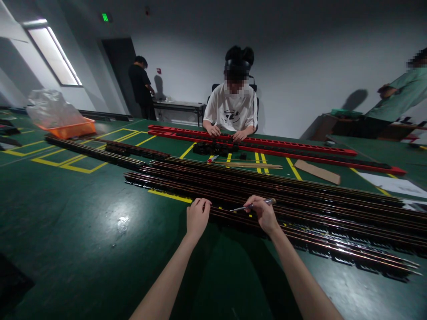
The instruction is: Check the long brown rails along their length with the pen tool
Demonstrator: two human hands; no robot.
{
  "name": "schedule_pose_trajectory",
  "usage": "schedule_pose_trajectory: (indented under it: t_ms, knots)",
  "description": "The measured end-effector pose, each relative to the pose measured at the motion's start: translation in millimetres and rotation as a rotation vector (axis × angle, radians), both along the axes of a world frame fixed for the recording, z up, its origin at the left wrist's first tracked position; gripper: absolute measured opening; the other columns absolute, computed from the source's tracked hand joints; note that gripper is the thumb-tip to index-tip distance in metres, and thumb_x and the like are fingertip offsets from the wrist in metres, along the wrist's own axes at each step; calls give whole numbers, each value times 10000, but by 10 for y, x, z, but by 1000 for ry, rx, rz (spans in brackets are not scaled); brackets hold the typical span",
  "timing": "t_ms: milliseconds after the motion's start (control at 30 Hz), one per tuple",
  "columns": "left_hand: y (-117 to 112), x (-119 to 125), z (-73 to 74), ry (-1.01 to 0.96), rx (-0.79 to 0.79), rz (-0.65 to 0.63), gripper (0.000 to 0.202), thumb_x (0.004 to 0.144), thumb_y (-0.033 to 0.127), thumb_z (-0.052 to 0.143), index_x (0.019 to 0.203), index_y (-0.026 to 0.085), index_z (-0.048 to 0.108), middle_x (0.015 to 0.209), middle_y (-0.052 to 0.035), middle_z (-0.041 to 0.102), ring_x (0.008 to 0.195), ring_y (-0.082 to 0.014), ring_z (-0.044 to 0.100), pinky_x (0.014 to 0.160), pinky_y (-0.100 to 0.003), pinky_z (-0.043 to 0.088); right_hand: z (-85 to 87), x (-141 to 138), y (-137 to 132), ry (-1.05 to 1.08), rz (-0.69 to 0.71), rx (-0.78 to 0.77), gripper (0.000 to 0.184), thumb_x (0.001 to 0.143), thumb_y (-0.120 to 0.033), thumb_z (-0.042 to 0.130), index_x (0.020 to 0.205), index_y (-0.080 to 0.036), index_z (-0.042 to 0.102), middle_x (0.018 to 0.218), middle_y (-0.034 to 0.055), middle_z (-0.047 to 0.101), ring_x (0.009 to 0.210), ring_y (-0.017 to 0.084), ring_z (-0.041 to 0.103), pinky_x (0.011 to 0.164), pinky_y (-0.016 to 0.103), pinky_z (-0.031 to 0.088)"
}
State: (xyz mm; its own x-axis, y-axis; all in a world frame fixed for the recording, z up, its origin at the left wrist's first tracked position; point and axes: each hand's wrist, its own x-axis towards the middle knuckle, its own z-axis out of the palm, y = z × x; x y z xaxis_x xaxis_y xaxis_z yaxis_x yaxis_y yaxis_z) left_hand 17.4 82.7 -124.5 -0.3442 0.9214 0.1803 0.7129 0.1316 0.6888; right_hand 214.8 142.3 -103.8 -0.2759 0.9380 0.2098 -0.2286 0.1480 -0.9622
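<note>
Long black rails (310,206) with copper-coloured rods lie side by side across the green table (83,213). My left hand (197,220) rests on the nearest rail (220,216), fingers bent together over it; the fingertips are partly hidden. In my right hand (265,218) is a screwdriver (271,202), held in a pinch with its thin metal shaft pointing left. Its tip is at the nearest rail, a little right of my left hand; whether it touches is unclear. Small yellow pieces (251,215) show along the rail near both hands.
Across the table sits a person (230,106) in a headset, hands at red rails (300,149). Black parts (207,149), thin wooden sticks (250,165) and a cardboard strip (316,172) lie between us. An orange tray (73,129) with a plastic bag stands at left.
</note>
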Motion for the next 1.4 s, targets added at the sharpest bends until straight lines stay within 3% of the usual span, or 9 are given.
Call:
schedule_pose_trajectory:
  t_ms: [167, 300, 500, 667, 833, 933, 1133, 1400]
  knots:
    - [-7, 8, -20, 39, 63, 3, 257, 898, 203, 367, 844, 199, 619, 943, -29, 632, 908, -183, 592, 773, -344, 437, 0, -5, -3, 13, 0, 9, 197, 610, -238, 506, 511, -178, 664, 517, 38, 583, 508, 159, 504, 511, 288, 394]
    - [-36, 59, -43, 220, 217, -2, 209, 876, 161, 405, 854, 167, 613, 928, -59, 613, 868, -193, 582, 761, -350, 440, -23, -6, 3, 17, -3, 26, 201, 614, -233, 498, 515, -175, 663, 515, 34, 586, 508, 153, 501, 517, 281, 393]
    - [-83, 180, -40, 477, 366, -193, 182, 873, 185, 433, 877, 163, 614, 929, -57, 633, 925, -194, 573, 929, -408, 378, -48, 1, 10, 2, -7, 49, 212, 643, -226, 486, 533, -180, 661, 556, 34, 613, 526, 154, 506, 532, 278, 391]
    - [-92, 210, -33, 516, 328, -313, 249, 866, 333, 452, 944, 152, 603, 979, -69, 647, 963, -207, 573, 977, -428, 356, -23, -13, -4, -56, 0, 82, 217, 669, -223, 491, 552, -174, 667, 520, 24, 582, 537, 161, 512, 559, 284, 388]
    - [-87, 203, -59, 543, 297, -300, 482, 778, 590, 501, 930, 142, 592, 1004, -102, 639, 983, -254, 560, 1000, -476, 318, -22, -26, -1, -86, -3, 95, 220, 674, -235, 487, 553, -171, 659, 528, 25, 574, 544, 167, 510, 563, 290, 384]
    - [-80, 206, -75, 568, 282, -282, 557, 730, 655, 515, 918, 137, 591, 1019, -116, 634, 979, -265, 557, 994, -478, 313, -11, -35, -15, -94, -13, 101, 220, 674, -238, 483, 549, -172, 651, 528, 25, 571, 541, 165, 505, 562, 291, 385]
    - [-90, 244, -36, 615, 228, -232, 507, 782, 606, 458, 894, 132, 599, 973, -122, 632, 927, -269, 556, 911, -452, 368, 79, -76, -97, -138, -36, 124, 200, 679, -234, 479, 559, -177, 628, 522, 14, 558, 536, 158, 504, 557, 283, 399]
    - [-112, 270, -31, 614, 224, -187, 438, 763, 528, 502, 942, 143, 610, 992, -112, 634, 958, -273, 551, 977, -474, 305, 122, -69, -100, -141, -26, 128, 139, 684, -237, 493, 621, -185, 605, 537, -8, 567, 521, 146, 537, 546, 268, 425]
